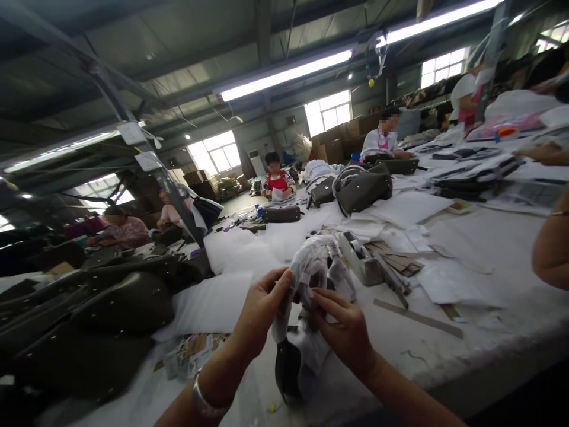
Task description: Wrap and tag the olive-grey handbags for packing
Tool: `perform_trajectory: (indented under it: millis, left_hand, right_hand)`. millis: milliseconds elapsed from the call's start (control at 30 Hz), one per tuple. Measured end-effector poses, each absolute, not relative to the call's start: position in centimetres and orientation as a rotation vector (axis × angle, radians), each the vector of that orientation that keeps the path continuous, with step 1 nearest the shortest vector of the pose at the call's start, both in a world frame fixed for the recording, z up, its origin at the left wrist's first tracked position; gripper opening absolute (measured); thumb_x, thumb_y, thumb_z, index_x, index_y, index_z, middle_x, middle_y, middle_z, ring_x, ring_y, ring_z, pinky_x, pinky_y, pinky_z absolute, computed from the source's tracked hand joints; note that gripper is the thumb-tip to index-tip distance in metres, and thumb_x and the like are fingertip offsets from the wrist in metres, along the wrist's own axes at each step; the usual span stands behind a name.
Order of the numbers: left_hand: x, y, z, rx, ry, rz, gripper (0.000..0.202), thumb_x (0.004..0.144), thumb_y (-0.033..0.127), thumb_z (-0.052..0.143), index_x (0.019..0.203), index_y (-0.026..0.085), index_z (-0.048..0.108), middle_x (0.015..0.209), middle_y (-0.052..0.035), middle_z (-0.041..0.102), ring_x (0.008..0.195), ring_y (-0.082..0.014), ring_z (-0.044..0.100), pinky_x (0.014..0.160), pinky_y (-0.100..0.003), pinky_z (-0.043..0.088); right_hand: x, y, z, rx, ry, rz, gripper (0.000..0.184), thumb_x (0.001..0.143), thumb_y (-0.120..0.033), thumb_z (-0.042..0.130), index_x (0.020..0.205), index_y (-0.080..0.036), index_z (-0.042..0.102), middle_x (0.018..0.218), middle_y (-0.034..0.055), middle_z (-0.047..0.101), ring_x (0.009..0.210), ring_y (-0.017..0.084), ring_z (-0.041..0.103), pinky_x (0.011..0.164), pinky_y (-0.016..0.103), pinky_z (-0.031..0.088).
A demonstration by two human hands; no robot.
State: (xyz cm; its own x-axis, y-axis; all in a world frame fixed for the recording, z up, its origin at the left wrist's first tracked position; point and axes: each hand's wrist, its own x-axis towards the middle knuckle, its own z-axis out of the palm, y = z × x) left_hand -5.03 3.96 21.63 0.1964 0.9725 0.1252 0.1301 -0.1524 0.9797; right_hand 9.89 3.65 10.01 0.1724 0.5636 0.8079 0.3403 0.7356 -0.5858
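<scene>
My left hand (pixel 260 308) and my right hand (pixel 344 329) are both closed on a dark bag part wrapped in white tissue paper (pixel 311 267), held up over the near edge of the white table (pixel 489 279). The left fingers pinch the wrapping's left side, the right fingers grip it lower on the right. A dark strap end (pixel 287 370) hangs below between my wrists. A bracelet (pixel 204 403) sits on my left wrist.
A pile of dark olive bags (pixel 89 320) lies at the left. A tape dispenser (pixel 360 255), a ruler (pixel 418 318), cardboard pieces (pixel 400 261) and paper sheets lie beyond my hands. More bags (pixel 362 187) sit further back. Several people work along the tables; a person's arm (pixel 551 249) rests at right.
</scene>
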Motion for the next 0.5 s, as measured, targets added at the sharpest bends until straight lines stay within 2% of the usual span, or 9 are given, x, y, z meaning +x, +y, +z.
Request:
perform_trajectory:
  millis: [133, 267, 400, 500]
  left_hand:
    - [-5.2, 4.8, 22.3, 1.66, 1.204, 1.058, 0.042, 0.084, 0.056, 0.065, 0.095, 0.016, 0.075, 0.086, -0.005, 0.071, 0.094, -0.0243, 0.063, 0.076, -0.026, 0.05]
    - [-5.0, 5.1, 23.2, 1.718, 1.179, 0.894, 0.04, 0.083, 0.057, 0.065, 0.072, 0.019, 0.069, 0.063, 0.0009, 0.059, 0.073, -0.0188, 0.059, 0.063, -0.022, 0.046]
    - [-5.0, 5.2, 23.3, 1.558, 1.081, 0.807, 0.036, 0.084, 0.054, 0.067, 0.083, 0.018, 0.069, 0.064, 0.0028, 0.058, 0.057, -0.0123, 0.05, 0.057, -0.02, 0.044]
    - [-5.0, 5.2, 22.8, 1.439, 1.057, 0.8, 0.036, 0.084, 0.051, 0.07, 0.098, 0.018, 0.071, 0.07, 0.0014, 0.065, 0.056, -0.0122, 0.054, 0.061, -0.022, 0.049]
  right_hand:
    - [9.6, 4.1, 10.6, -0.789, -1.455, 0.238, 0.029, 0.092, -0.02, 0.065, 0.119, -0.028, 0.072, 0.114, 0.007, 0.072, 0.099, 0.022, 0.071, 0.088, 0.033, 0.061]
    - [9.5, 4.4, 11.2, -0.717, -1.487, 0.231, 0.03, 0.093, -0.022, 0.064, 0.122, -0.03, 0.071, 0.115, 0.006, 0.072, 0.101, 0.022, 0.071, 0.09, 0.033, 0.061]
    - [9.8, 4.2, 11.4, -0.693, -1.537, 0.229, 0.036, 0.095, -0.022, 0.061, 0.131, -0.031, 0.064, 0.119, 0.0062, 0.071, 0.104, 0.021, 0.07, 0.091, 0.032, 0.06]
    - [11.6, 3.6, 10.7, -0.686, -1.631, 0.26, 0.039, 0.097, -0.021, 0.058, 0.135, -0.029, 0.059, 0.127, 0.0061, 0.067, 0.113, 0.019, 0.066, 0.098, 0.031, 0.056]
